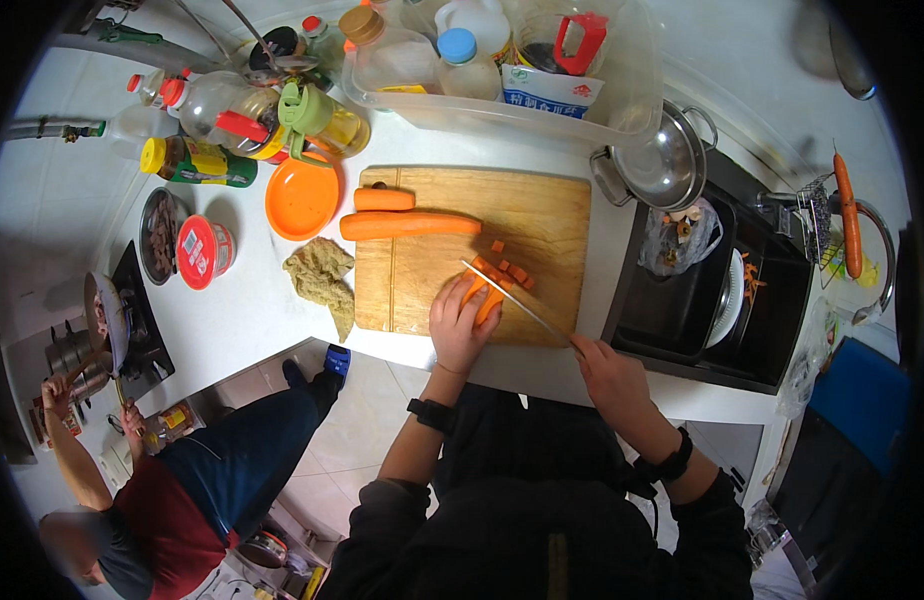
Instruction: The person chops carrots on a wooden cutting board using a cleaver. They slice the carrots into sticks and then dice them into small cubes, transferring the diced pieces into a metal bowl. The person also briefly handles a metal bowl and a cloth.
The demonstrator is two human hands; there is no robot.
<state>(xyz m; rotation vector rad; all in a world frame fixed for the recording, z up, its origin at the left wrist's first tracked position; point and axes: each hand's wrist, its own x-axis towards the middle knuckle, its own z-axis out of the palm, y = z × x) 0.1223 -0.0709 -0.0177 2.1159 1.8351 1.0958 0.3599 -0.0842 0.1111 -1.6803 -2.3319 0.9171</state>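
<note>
My left hand (460, 319) presses down on cut carrot pieces (487, 304) near the front edge of a wooden cutting board (544, 202). In my right hand (610, 375) is a kitchen knife (526, 309), its blade slanting across the carrot just beyond my left fingertips. Several small carrot cubes (516, 274) lie on the far side of the blade. A long peeled carrot (409, 226) and a shorter carrot piece (385, 199) rest at the board's back left. My left fingers partly hide the held carrot.
Left of the board are a crumpled cloth (323, 281), an orange plate (303, 196) and a red-lidded tub (199, 251). A black sink (679, 315) and steel pot (661, 161) stand right. Another person (199, 487) holds a frying pan (113, 322) at the far left.
</note>
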